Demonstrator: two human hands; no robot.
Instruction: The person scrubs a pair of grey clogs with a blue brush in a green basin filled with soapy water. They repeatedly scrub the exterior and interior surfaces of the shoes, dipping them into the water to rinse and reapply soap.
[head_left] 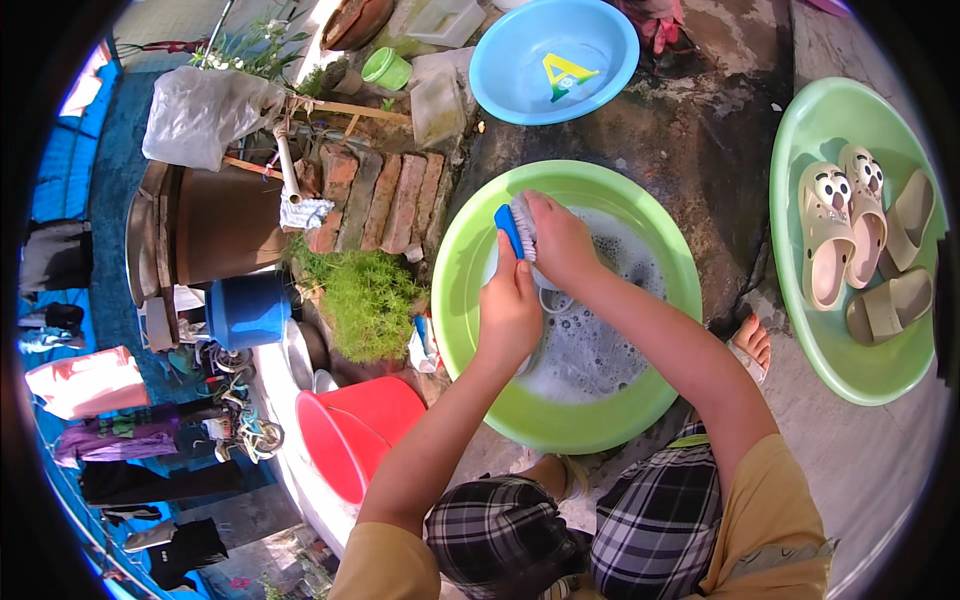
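Head view: right hand [562,243] is gripping the blue-handled scrub brush [518,226], fingers curled tight; left hand [510,310] is clutching something I cannot make out over the soapy green basin [452,268]. Brush is looking stiff, light, probably slippery; the handle seems safest.

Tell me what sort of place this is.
Probably an outdoor washing spot in a home yard: plastic basins on bare concrete, a green basin of soapy water, a brick stack, potted plants and washed sandals.

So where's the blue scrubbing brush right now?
In the head view, the blue scrubbing brush is up over the soapy green basin in the middle, gripped between the left hand and right hand.
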